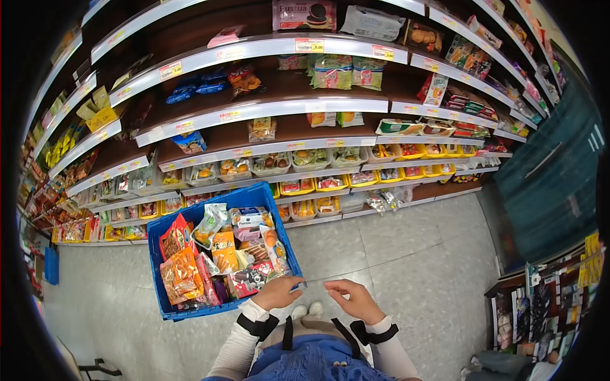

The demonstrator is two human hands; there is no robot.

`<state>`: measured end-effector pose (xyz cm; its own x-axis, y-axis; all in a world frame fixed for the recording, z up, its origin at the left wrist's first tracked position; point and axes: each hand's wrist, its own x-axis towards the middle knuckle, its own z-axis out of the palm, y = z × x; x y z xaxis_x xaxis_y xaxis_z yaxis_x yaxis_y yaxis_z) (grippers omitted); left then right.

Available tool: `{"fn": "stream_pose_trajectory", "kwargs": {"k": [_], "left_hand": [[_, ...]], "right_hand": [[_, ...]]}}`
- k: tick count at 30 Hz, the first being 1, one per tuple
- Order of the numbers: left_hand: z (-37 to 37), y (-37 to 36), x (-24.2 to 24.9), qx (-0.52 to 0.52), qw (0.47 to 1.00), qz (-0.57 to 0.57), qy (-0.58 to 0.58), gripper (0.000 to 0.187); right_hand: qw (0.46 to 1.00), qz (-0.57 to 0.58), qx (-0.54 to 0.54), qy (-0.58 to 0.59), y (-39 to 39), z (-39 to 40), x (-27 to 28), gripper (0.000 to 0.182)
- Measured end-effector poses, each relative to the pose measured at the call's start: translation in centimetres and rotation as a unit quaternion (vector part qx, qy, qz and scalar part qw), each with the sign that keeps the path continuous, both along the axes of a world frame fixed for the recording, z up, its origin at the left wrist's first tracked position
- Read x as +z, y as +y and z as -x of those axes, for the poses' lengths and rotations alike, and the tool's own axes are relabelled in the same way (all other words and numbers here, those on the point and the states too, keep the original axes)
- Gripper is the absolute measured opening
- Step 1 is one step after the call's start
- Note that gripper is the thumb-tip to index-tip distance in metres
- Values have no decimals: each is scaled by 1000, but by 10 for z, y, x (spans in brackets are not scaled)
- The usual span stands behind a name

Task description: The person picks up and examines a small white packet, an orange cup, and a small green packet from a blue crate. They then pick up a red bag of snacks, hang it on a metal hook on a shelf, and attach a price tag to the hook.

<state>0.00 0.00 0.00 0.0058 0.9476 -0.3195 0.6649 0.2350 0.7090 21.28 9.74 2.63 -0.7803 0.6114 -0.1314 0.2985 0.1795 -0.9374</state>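
My left hand (278, 293) is beside the front right corner of a blue crate (287, 238), its fingers loosely stretched and nothing seen in them. To its right, my right hand (353, 300) hovers over the floor, fingers bent but apart, and holds nothing visible. The crate is filled with packaged snacks: a red bag (177, 236), an orange bag (182, 277), a silvery-white bag (211, 222), an orange box (224, 253), a blue-and-white box (251, 217) and a red-and-black pack (251, 279) near my left hand.
Long shelves (254, 113) with price labels curve across the front, carrying snack packs and bins of small goods. Grey floor tiles (406, 235) lie before them. A dark green curtain-like panel (549, 184) stands at right, above another product rack (546, 305). Part of a person (508, 365) shows lower right.
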Motion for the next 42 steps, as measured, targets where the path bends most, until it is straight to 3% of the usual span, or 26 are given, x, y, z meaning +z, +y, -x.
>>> {"fn": "stream_pose_trajectory", "kwargs": {"k": [3,5,13,17,19,21,25,28,31,32,36,42], "left_hand": [[8,-15,4,-7,1000,22,-4,37],[7,-14,-4,24,998,-21,52,36],[22,-21,-14,53,998,40,-22,39],[65,-27,-35,40,999,-11,-10,38],[93,-23,-18,80,996,30,30,32],[127,-29,-36,159,980,-102,58,28],[207,-31,-46,306,901,-184,245,30],[261,-33,-70,378,859,-195,284,32],[296,-32,-95,370,871,-148,286,30],[310,-28,-106,374,897,-30,233,27],[319,-26,-123,349,906,53,232,27],[320,-37,-123,335,930,-11,151,23]], "right_hand": [[1000,23,-4,7,-11,11,-5,23],[999,25,11,26,-4,10,-3,22],[998,50,37,-2,-5,40,-17,22],[998,60,21,2,-12,62,-28,23],[997,73,8,-4,-15,80,-35,23],[997,68,1,-20,-19,100,-42,23],[996,56,24,-63,-33,145,-55,22],[998,58,29,-15,-41,178,-58,20],[995,61,58,-48,-46,201,-54,21],[995,61,53,-54,-49,211,-54,21],[994,43,54,-81,-55,223,-52,20],[995,29,40,-81,-61,240,-51,22]]}}
